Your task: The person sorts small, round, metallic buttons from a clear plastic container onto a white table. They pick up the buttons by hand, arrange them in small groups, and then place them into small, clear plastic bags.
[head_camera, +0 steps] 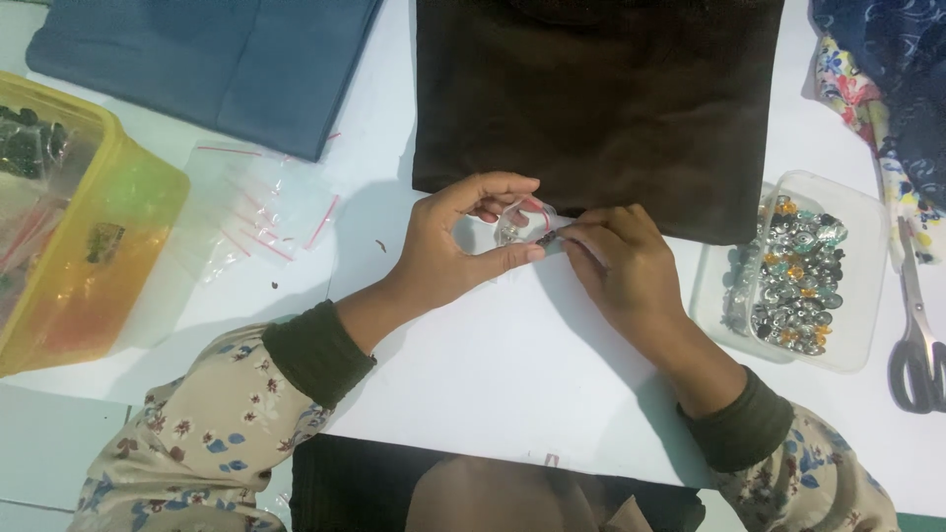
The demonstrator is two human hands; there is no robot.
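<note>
A white table (493, 374) fills the view, lit evenly from above. Near its middle, just off the front edge of a dark brown cloth (597, 99), the left hand (448, 251) pinches a small clear bag (519, 223) with a red strip at its mouth, thumb below and fingers curled over the top. The right hand (621, 266) meets it from the other side, its fingertips closed on the bag's edge and on a small dark piece there; what that piece is cannot be told. Both hands hover just above the table.

A folded blue cloth (227, 64) lies at the far left corner, beside the brown one. At the left edge stands a yellow box (89, 286) with small packets inside. Between it and the hands lie loose clear bags (261, 212) with red strips. Near the right edge sits a clear tub (852, 286) of silvery, coloured beads, with scissors (916, 325) just beyond it and flowered cloth (867, 89) at the far right corner.
</note>
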